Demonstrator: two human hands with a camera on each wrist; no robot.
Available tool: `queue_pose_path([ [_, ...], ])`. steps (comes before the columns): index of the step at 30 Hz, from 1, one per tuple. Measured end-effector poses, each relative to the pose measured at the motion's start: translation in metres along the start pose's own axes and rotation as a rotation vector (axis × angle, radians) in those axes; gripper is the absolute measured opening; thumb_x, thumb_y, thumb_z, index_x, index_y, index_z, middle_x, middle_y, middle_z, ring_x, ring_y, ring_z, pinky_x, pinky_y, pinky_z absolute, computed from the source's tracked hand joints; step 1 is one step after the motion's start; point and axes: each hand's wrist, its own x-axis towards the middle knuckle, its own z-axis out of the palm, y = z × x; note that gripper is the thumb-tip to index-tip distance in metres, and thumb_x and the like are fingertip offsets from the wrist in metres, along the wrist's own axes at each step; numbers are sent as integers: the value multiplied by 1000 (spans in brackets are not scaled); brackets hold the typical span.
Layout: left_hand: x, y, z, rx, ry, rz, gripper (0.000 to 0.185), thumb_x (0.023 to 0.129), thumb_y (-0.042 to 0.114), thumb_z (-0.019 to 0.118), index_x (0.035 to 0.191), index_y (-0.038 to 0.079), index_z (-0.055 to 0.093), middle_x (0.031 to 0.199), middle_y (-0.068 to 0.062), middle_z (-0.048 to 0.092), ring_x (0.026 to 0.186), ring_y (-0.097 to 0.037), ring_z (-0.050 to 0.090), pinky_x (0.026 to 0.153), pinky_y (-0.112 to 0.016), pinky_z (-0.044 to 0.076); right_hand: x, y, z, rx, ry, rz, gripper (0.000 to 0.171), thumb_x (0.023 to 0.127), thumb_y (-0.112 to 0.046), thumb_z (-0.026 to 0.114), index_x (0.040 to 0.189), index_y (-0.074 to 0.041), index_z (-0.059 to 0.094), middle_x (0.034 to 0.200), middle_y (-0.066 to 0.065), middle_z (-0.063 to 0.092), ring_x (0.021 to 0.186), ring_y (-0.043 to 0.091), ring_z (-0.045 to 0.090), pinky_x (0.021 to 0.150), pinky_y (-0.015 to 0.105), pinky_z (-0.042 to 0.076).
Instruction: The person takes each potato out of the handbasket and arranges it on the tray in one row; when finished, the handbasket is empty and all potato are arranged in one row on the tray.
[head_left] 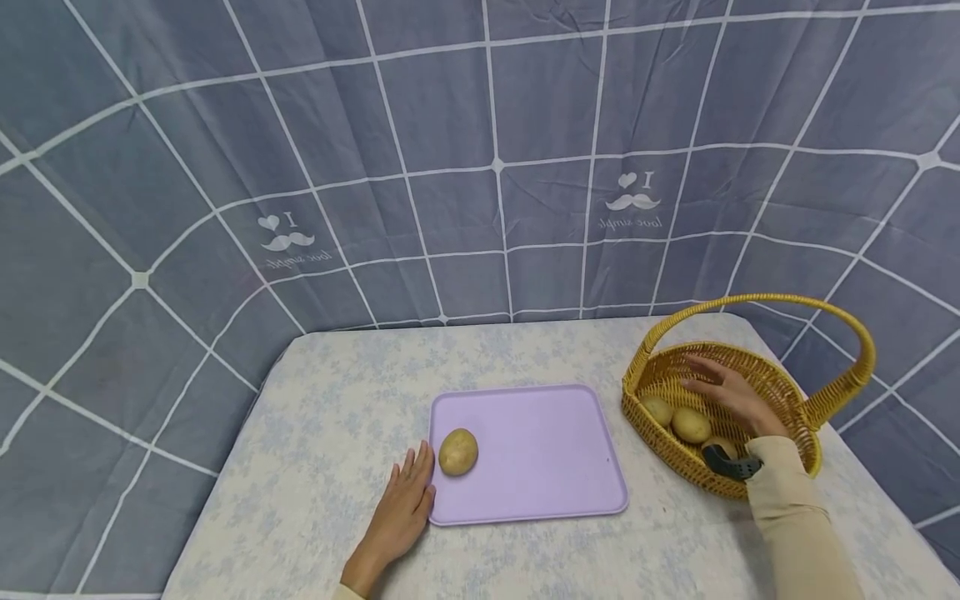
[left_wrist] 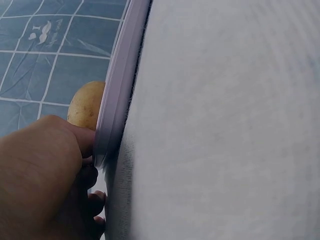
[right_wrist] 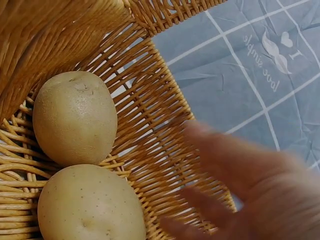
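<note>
- The left hand (head_left: 402, 507) is lying on the patterned tablecloth (head_left: 337, 417), its fingers stretched out and gripping nothing; its thumb is touching the rim of the lilac tray (head_left: 536, 454).
- Just beyond that rim, to the right of the left hand's fingertips, a single potato (head_left: 457, 452) is resting on the tray.
- The right hand (head_left: 731, 396) is hovering over the wicker basket (head_left: 660, 454), its fingers spread apart and holding nothing; whether they are touching the wicker, I cannot tell.
- To the left of and below the right hand, two basket potatoes (head_left: 691, 425) are sitting side by side, and a third is partly hiding beneath the black wrist device (head_left: 731, 463).
- Beyond both hands, a blue-grey checked curtain (head_left: 450, 208) is hanging behind the table.
</note>
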Motion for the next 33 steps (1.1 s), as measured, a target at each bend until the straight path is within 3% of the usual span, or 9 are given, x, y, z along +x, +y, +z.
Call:
queue_pose_path([
  [8, 0, 0, 0, 1, -1, -4, 51, 95, 20, 37, 140, 5, 19, 147, -5, 12, 135, -26, 9, 107, -50, 4, 3, 9, 5, -72, -73, -26, 64, 88, -30, 54, 138, -4, 25, 138, 24, 28, 122, 45, 29, 92, 56, 32],
  [14, 0, 1, -1, -9, 1, 4, 50, 95, 19, 37, 140, 4, 20, 147, -6, 13, 135, -28, 9, 106, -51, 5, 2, 15, 8, -85, -130, -23, 64, 86, -26, 57, 137, -2, 28, 136, 24, 33, 119, 40, 36, 85, 27, 42],
  [17, 0, 1, -1, -10, 2, 3, 50, 95, 19, 38, 140, 4, 20, 147, -6, 12, 135, -27, 9, 106, -51, 4, 1, 15, 10, -49, -173, 15, 64, 84, -26, 59, 136, 0, 30, 136, 23, 35, 116, 34, 42, 79, 20, 43],
  [22, 0, 1, 1, -4, 5, 0, 50, 95, 19, 38, 140, 5, 20, 147, -6, 13, 135, -27, 9, 106, -51, 4, -2, 15, 11, -8, -243, 43, 60, 85, -23, 58, 133, 3, 34, 130, 24, 41, 99, 18, 55, 75, 26, 48],
  [26, 0, 1, 2, -12, -1, 3, 50, 95, 20, 37, 140, 5, 19, 147, -4, 11, 135, -27, 8, 106, -50, 3, -7, 14, 9, 28, -293, 62, 55, 87, -20, 55, 132, 4, 35, 123, 24, 46, 86, 15, 58, 70, 30, 50],
  [33, -1, 1, 2, -9, 5, 4, 50, 95, 20, 37, 140, 5, 20, 147, -5, 12, 135, -26, 8, 106, -50, 4, -10, 12, 5, -8, -326, 29, 53, 87, -20, 54, 131, 4, 37, 121, 21, 49, 89, 11, 55, 73, 26, 48],
])
